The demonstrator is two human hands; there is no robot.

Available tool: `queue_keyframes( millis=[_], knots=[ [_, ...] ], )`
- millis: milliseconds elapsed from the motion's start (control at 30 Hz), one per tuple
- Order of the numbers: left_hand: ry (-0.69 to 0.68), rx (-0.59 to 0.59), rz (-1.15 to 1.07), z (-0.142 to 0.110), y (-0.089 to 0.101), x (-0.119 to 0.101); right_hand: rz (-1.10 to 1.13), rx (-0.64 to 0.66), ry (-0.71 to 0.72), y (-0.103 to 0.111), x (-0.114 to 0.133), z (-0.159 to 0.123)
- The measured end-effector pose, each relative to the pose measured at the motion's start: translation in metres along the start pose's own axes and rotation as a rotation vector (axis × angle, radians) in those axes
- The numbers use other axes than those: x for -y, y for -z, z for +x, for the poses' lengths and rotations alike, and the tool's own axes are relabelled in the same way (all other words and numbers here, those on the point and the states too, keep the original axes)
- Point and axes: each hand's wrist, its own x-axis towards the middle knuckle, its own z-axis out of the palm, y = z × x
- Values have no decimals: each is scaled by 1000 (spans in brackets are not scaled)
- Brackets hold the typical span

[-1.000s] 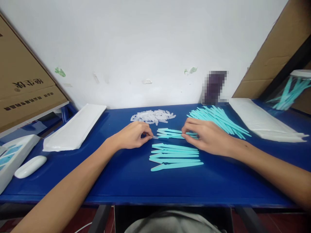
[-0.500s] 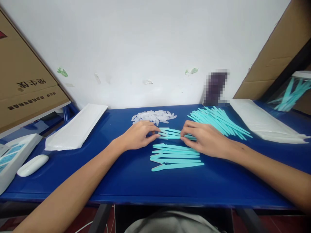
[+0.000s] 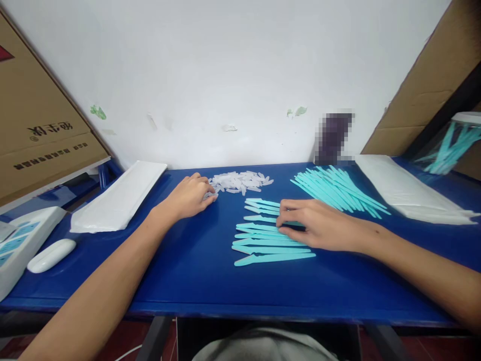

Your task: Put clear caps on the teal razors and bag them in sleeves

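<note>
Several teal eyebrow razors point(image 3: 270, 257) lie side by side in a column on the blue table, blades to the left. My right hand point(image 3: 311, 220) is over their handle ends, thumb and fingers closed on a razor point(image 3: 259, 218) in the upper part of the column; its handle end is hidden. My left hand point(image 3: 190, 195) reaches to the left edge of a pile of small whitish plastic blade covers point(image 3: 240, 181). Its thumb and bent fingers are apart, with covers beside the tips. Behind my right hand is a loose heap of teal razors point(image 3: 338, 188).
White packs lie at the left point(image 3: 120, 198) and right point(image 3: 409, 190). A white mouse-shaped case point(image 3: 51, 255) and a white tray point(image 3: 33, 240) are at the far left. Cardboard boxes stand on both sides, and a clear tub of teal sticks point(image 3: 456, 143) is at right.
My left hand has left the razors and moved left and back to the cover pile. My right hand has shifted slightly toward me, and the upper razors are now spread further apart.
</note>
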Motion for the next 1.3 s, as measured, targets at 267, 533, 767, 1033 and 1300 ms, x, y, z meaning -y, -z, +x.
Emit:
queue_keyframes(
  millis=[267,533,767,1033,1300],
  knots=[
    [-167,20,-138,0,6,-30,-127,13,-52,-2,-6,-1],
    [-193,17,-97,-3,1,-39,-67,-35,-181,-1,-6,0],
    [-175,-111,-230,0,-3,-44,-112,-42,-146,6,2,0],
    [-158,-177,-335,5,-8,-45,-29,-104,-146,10,-3,-1],
    [-298,-169,-427,1,1,-47,-140,-272,-251,2,-20,-2]
  ],
)
